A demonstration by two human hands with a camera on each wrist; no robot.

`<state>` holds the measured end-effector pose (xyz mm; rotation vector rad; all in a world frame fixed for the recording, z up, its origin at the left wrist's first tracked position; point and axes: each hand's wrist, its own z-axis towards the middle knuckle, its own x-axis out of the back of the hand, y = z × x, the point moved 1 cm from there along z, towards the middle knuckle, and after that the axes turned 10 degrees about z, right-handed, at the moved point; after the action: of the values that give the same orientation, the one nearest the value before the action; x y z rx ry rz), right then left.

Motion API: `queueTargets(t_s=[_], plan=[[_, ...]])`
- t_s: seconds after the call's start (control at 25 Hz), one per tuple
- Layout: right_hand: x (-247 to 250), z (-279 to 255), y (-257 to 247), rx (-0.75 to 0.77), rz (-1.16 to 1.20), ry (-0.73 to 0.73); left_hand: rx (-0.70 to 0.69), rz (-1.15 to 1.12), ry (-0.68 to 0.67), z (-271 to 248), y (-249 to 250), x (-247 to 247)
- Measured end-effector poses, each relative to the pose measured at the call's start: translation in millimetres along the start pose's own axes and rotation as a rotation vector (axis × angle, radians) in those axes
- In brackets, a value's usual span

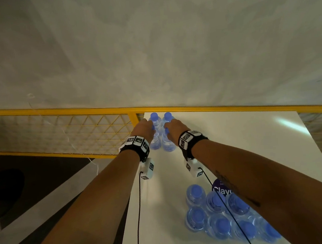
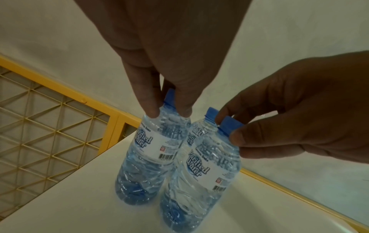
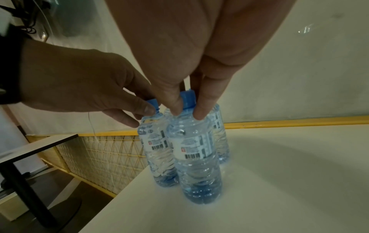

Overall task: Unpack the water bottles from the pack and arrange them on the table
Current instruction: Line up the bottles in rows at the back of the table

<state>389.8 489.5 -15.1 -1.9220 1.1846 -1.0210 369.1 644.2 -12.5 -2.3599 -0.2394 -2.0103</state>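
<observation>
Clear water bottles with blue caps stand at the far left corner of the white table. My left hand pinches the cap of the left front bottle, which stands upright on the table. Beside it, my right hand pinches the cap of the right front bottle, also standing. Two more bottles stand just behind them. The opened pack with several bottles lies near me on the right, partly under my right forearm.
A yellow rail with mesh runs along the table's far edge and off to the left. The table's left edge is close to the left bottle. Another table on a black leg stands lower left. A pale wall rises behind.
</observation>
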Motion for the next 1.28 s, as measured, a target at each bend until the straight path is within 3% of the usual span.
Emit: queueTargets(t_s=[0.24, 0.44, 0.52, 0.64, 0.76, 0.92, 1.0, 1.12, 1.28], plan=[[-6.5, 1.0, -6.1, -0.068, 0.215, 0.017, -0.019, 0.020, 0.015, 0.9, 1.0, -2.7], [-0.8, -12.3, -11.2, -0.015, 0.219, 0.000, -0.013, -0.002, -0.005, -0.5, 1.8, -1.3], [3.9, -18.7, -9.7, 0.072, 0.003, -0.064, -0.003, -0.064, -0.010, -7.3, 0.9, 3.5], [16.9, -35.1, -6.5, 0.294, -0.629, -0.044, 0.034, -0.153, 0.104, -35.4, -0.1, 14.5], [34.3, -77.9, -4.3, 0.376, -0.702, -0.127, -0.016, -0.251, 0.219, -87.6, 10.1, 19.1], [71.7, -157.0, 24.6, 0.376, -0.834, -0.439, -0.210, -0.342, -0.121, -195.7, 48.8, 6.7], [84.0, -183.8, 44.6, 0.359, -0.888, -0.522, -0.254, -0.383, -0.229, -250.7, 77.0, 3.4], [81.5, -194.9, 62.4, 0.305, -0.896, -0.551, -0.294, -0.272, -0.224, -290.3, 109.7, -12.3], [61.9, -190.2, 72.0, 0.315, -1.012, -0.501, -0.265, -0.215, -0.180, -283.9, 118.7, -35.7]])
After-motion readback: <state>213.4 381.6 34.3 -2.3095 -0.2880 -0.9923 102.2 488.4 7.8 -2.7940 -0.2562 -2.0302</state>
